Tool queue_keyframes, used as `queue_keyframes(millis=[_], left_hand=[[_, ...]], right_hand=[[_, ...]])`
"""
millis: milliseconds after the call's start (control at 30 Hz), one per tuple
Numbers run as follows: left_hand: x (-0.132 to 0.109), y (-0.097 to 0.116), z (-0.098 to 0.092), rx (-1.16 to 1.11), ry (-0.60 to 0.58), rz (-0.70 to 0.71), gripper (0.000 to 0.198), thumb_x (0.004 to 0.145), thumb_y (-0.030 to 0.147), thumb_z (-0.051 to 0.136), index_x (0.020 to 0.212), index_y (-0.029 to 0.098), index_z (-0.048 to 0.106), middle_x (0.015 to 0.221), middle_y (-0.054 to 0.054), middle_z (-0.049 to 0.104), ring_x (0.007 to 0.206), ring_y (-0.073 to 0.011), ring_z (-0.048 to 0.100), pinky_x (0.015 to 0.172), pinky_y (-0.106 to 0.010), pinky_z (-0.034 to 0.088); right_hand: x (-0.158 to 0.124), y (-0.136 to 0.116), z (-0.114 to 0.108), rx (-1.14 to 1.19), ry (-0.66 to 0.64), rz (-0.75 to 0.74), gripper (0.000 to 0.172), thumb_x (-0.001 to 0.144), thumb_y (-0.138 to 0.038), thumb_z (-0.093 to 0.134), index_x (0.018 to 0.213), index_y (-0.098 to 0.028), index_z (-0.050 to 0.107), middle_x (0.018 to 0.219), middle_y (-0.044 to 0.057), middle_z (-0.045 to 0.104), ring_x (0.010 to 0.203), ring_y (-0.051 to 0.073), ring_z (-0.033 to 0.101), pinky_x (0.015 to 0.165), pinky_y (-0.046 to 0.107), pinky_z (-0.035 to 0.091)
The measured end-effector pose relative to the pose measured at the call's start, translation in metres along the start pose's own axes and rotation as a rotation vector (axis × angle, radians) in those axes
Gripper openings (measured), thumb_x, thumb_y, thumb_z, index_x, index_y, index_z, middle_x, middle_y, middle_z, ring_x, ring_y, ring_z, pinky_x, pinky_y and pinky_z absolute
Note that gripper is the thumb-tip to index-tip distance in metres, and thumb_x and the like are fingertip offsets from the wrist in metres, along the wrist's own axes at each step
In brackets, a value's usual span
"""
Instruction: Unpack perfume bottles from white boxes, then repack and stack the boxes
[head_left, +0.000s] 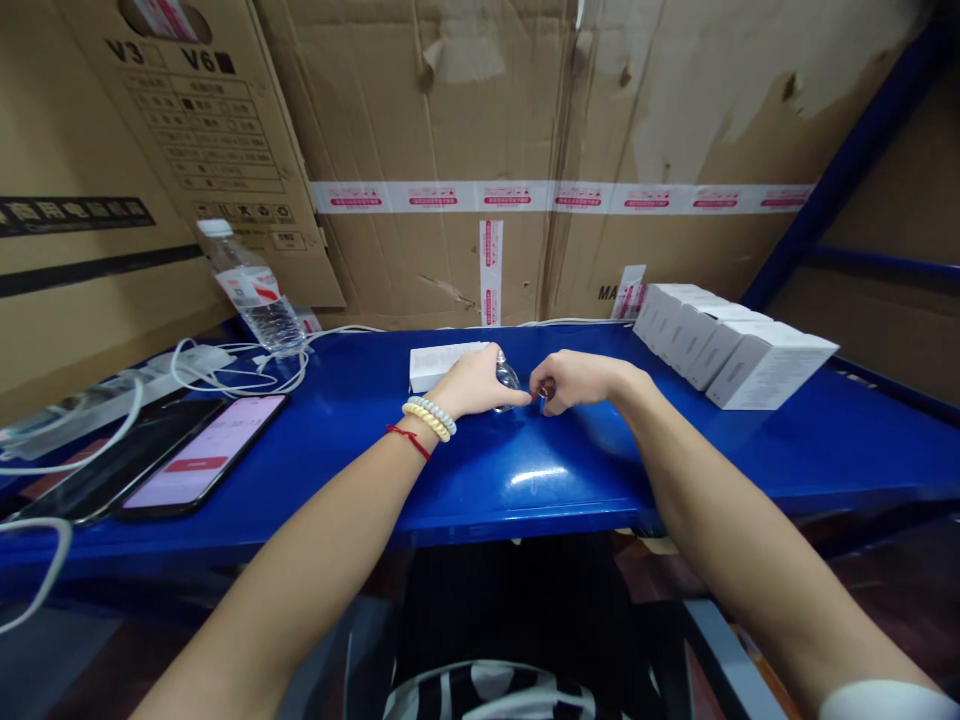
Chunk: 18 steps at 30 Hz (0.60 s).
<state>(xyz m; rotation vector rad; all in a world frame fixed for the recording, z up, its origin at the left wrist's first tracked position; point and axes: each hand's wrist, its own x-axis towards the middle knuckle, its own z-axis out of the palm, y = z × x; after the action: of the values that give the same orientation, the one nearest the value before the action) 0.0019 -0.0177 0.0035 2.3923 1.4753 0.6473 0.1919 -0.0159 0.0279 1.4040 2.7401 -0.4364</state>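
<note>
Near the middle of the blue table, my left hand (480, 382) is closed around a shiny, clear rounded object (508, 377), whose kind I cannot make out. Just to its right, my right hand (576, 379) has its fingers curled together. A small shiny bit shows between them, too small to name. Only a narrow gap separates the two hands. Behind my left hand lies a white box (435, 366), partly covered by the hand.
On the right stands a row of several white boxes (757, 365). A water bottle (259, 300), white cables (225, 375), a power strip (161, 385) and a lit phone (206, 455) beside a dark one (112, 460) occupy the left. Taped cardboard (450, 120) walls the back.
</note>
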Motion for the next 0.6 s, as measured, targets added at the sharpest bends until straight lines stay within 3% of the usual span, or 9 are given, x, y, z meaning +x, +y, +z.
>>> queue_keyframes(millis=[100, 233, 400, 500, 600], left_hand=[[-0.001, 0.0, -0.002, -0.001, -0.015, -0.007, 0.053, 0.058, 0.053, 0.075, 0.089, 0.02, 0.048, 0.086, -0.006, 0.065, 0.079, -0.0246, 0.061, 0.065, -0.033, 0.043], [-0.004, 0.001, -0.007, -0.023, -0.092, 0.011, 0.062, 0.056, 0.053, 0.077, 0.101, 0.019, 0.049, 0.097, -0.007, 0.066, 0.087, -0.0265, 0.063, 0.071, -0.035, 0.046], [-0.005, 0.0, -0.009, -0.076, -0.231, 0.101, 0.066, 0.057, 0.03, 0.077, 0.114, 0.018, 0.048, 0.103, -0.007, 0.066, 0.093, -0.0251, 0.065, 0.079, -0.034, 0.048], [-0.003, -0.003, -0.004, -0.079, -0.208, 0.144, 0.056, 0.06, 0.027, 0.076, 0.109, 0.018, 0.051, 0.099, -0.006, 0.068, 0.09, -0.0245, 0.066, 0.077, -0.033, 0.049], [0.0, -0.006, 0.001, -0.055, -0.143, 0.136, 0.05, 0.062, 0.034, 0.078, 0.104, 0.018, 0.055, 0.096, -0.007, 0.069, 0.089, -0.0255, 0.066, 0.076, -0.034, 0.049]], right_hand=[[0.005, 0.004, 0.004, -0.037, 0.012, 0.064, 0.027, 0.066, -0.021, 0.067, 0.092, -0.021, 0.072, 0.081, 0.0, 0.069, 0.07, 0.014, 0.061, 0.06, 0.022, 0.041], [0.016, 0.025, 0.011, -0.097, 0.169, 0.19, 0.031, 0.072, -0.024, 0.064, 0.102, -0.021, 0.07, 0.092, 0.004, 0.072, 0.081, 0.018, 0.065, 0.069, 0.024, 0.044], [0.033, 0.059, 0.026, -0.037, 0.357, 0.333, 0.035, 0.08, -0.029, 0.059, 0.112, -0.017, 0.065, 0.102, 0.007, 0.072, 0.092, 0.02, 0.065, 0.079, 0.025, 0.045], [0.038, 0.07, 0.031, 0.037, 0.409, 0.402, 0.039, 0.08, -0.031, 0.059, 0.116, -0.014, 0.062, 0.103, 0.01, 0.072, 0.094, 0.021, 0.065, 0.082, 0.027, 0.045], [0.033, 0.07, 0.026, 0.05, 0.529, 0.441, 0.053, 0.077, -0.035, 0.063, 0.124, -0.01, 0.058, 0.109, 0.014, 0.068, 0.101, 0.024, 0.062, 0.088, 0.03, 0.045]])
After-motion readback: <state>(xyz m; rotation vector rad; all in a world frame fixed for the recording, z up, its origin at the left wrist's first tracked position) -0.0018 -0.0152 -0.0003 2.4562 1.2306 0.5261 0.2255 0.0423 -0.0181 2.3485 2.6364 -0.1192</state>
